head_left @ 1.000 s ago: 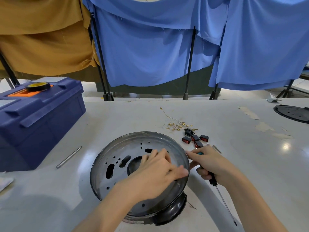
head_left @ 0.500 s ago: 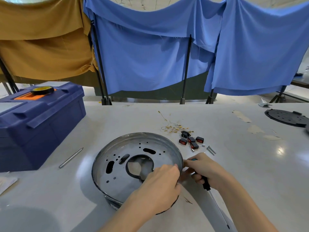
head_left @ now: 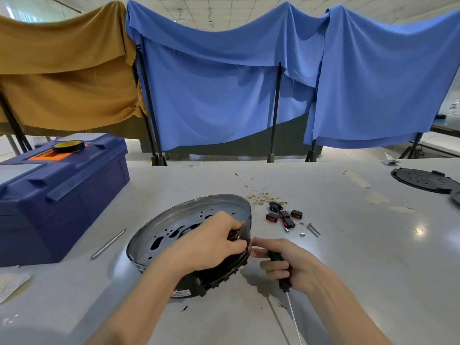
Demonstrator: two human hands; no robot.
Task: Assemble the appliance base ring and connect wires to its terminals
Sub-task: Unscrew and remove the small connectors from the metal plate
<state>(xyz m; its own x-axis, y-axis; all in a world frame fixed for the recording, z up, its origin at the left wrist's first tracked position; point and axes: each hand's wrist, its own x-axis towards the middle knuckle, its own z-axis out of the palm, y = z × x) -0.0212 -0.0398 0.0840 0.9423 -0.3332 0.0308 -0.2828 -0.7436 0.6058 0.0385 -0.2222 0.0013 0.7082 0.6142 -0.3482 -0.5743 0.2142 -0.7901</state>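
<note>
The appliance base [head_left: 191,215] sits near the middle of the counter [head_left: 348,257], just in front of the person. It is tipped so that its far rim stands up and its near edge rests on the black plastic ring [head_left: 216,281] beneath it. The left hand [head_left: 211,247] reaches over the dish from the near side, its grip closed on the right-hand rim with fingers curled over the edge. Whether they also pinch some small part there I cannot tell. The right hand [head_left: 296,265] has its grip wrapped round the green-and-black handle of a screwdriver [head_left: 284,285], shaft pointing back toward the person. Its forefinger and thumb stretch out to touch the outside of the same rim.

By the look of it, the dish is thin pressed metal — stiff, fairly light, smooth enough to skate on the counter, with an edge that could nick a fingertip. The rim is the natural hold, thumb inside and fingers outside. The thicker plastic ring below would also serve, as its notches give purchase. The holes in the floor of the dish would admit a finger but look sharp.

The wires [head_left: 258,195] lie in a loose tangle just beyond the dish — thin and limp, best taken by their brass-coloured ends. Near them lie red-and-black switches [head_left: 283,216] and a few screws [head_left: 313,229], and a blue toolbox [head_left: 62,200] stands well off to the left
</note>
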